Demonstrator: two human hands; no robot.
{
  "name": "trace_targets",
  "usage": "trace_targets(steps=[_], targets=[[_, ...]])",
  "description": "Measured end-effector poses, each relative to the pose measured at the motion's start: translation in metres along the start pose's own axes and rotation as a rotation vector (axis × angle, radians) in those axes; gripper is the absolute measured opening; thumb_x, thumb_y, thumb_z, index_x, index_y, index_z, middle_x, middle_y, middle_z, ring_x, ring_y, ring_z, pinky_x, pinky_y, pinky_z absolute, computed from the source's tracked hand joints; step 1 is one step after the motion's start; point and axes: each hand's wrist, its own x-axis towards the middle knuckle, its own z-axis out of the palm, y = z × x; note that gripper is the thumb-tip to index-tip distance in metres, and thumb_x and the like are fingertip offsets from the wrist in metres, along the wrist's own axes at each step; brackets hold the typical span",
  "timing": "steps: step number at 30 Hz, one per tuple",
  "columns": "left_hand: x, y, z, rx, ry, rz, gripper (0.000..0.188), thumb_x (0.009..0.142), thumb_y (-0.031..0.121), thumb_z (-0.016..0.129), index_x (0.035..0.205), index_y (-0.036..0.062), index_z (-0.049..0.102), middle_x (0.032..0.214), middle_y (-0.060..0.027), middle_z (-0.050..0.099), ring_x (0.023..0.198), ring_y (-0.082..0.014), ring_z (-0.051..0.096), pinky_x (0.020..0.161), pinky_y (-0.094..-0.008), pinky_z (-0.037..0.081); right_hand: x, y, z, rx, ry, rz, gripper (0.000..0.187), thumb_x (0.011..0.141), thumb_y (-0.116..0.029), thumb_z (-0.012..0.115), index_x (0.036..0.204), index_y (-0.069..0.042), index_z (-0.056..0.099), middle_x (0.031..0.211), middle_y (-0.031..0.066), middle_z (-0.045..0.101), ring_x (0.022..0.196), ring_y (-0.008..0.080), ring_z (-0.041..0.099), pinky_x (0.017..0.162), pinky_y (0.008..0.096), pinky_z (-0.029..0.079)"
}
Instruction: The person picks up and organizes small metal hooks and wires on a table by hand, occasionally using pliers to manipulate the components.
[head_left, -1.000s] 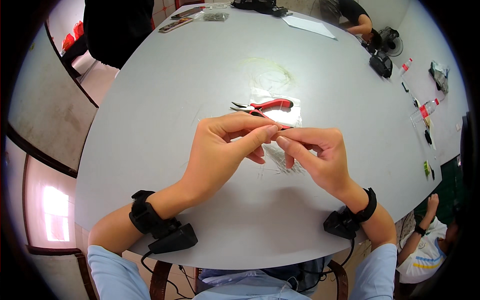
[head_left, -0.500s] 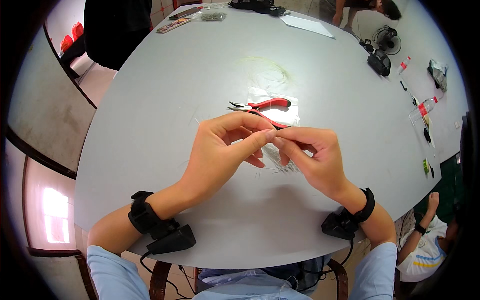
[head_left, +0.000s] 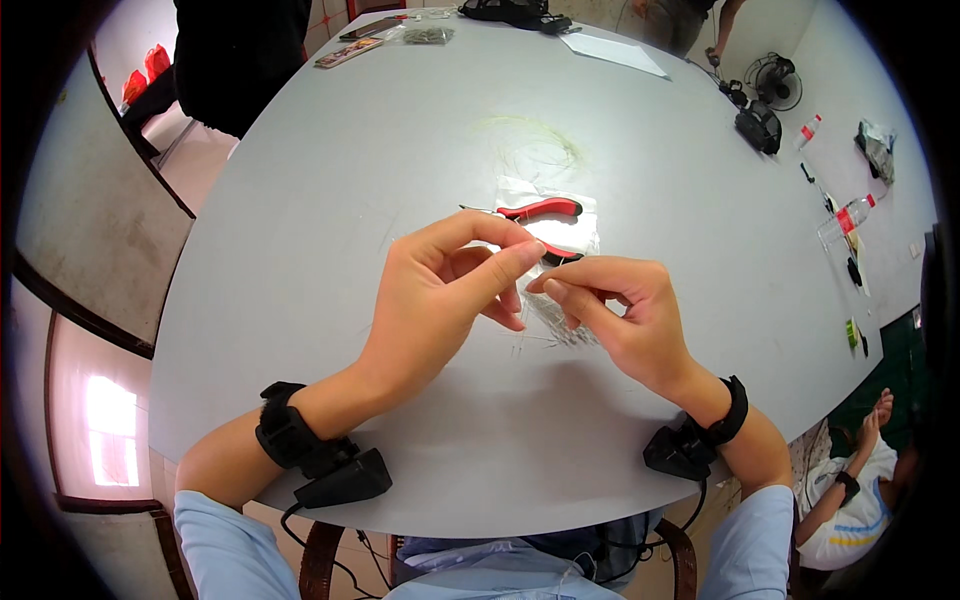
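My left hand [head_left: 432, 290] is raised over the table, thumb and index fingertip pinched together. Close by, slightly lower, my right hand [head_left: 628, 312] is in a pinch too, its fingertips a small gap from the left ones. Whatever they hold is too fine to make out. Just beyond the hands are pliers with red and black handles [head_left: 545, 209], partly hidden by my left hand. They rest on a white sheet or packet [head_left: 575, 232]. Beneath my right fingers is a bunch of thin, pale, wire-like pieces [head_left: 563, 325]. A loose coil of yellowish-green thread or wire [head_left: 570, 150] lies farther off.
At the table's far edge are a phone-like slab [head_left: 348, 53], a small clear bag [head_left: 428, 35], a black bag [head_left: 505, 10] and white paper [head_left: 615, 53]. A plastic bottle [head_left: 852, 215] and a fan [head_left: 775, 82] stand right. Another person [head_left: 850, 500] sits at lower right.
My fingertips were touching and have come apart: the right ones dropped a little nearer to me, the left shifted slightly left. The pliers' jaws are now more covered by my left hand.
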Motion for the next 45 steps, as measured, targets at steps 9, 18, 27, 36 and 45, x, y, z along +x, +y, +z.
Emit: trace_targets(steps=[9,18,27,36,45], targets=[[0.004,0.0,-0.001,-0.067,0.094,0.009,0.015,0.087,0.016,0.059,0.094,0.0032,0.062,0.091,-0.0065,0.064,0.064,-0.011,0.057,0.051,-0.025,0.05,0.0,0.005,-0.004,-0.028,0.021,-0.034,0.011,0.08,0.001,0.058,0.085,0.0,0.068,0.062,0.0028,0.059,0.051,0.0044,0.046,0.045,0.0196,0.033],[0.003,0.0,0.0,-0.008,0.054,-0.006,0.011,0.085,0.014,0.061,0.088,0.0038,0.064,0.081,-0.0014,0.058,0.063,-0.008,0.054,0.052,-0.0239,0.049,0.003,-0.001,-0.003,-0.26,0.195,-0.244,0.012,0.078,-0.003,0.063,0.086,-0.006,0.071,0.071,0.0027,0.066,0.054,0.0079,0.048,0.048,0.0208,0.036],[0.002,0.004,0.002,0.0,0.019,0.013,0.01,0.084,0.013,0.062,0.086,0.0033,0.065,0.083,-0.0019,0.059,0.063,-0.0075,0.054,0.052,-0.0242,0.049,0.003,-0.007,-0.001,-0.266,0.119,-0.255,0.008,0.077,-0.002,0.064,0.081,-0.006,0.069,0.066,0.0032,0.064,0.049,0.0084,0.047,0.043,0.0208,0.034],[0.003,0.002,0.003,-0.05,0.041,-0.056,0.013,0.085,0.015,0.062,0.09,0.0036,0.065,0.082,-0.002,0.06,0.063,-0.0075,0.054,0.049,-0.0242,0.047,0.003,-0.001,-0.001,-0.147,0.054,-0.144,0.011,0.078,-0.004,0.063,0.086,-0.005,0.07,0.063,-0.0002,0.058,0.047,0.0051,0.038,0.043,0.0212,0.028],[0.004,0.003,0.002,-0.042,0.068,-0.086,0.018,0.084,0.018,0.065,0.091,0.002,0.065,0.073,-0.0025,0.06,0.063,-0.0074,0.055,0.049,-0.0219,0.047,0.005,0.0,-0.006,0.076,-0.076,0.059,0.011,0.081,-0.007,0.061,0.087,-0.004,0.07,0.065,-0.0013,0.056,0.055,0.0042,0.04,0.051,0.0217,0.031]])
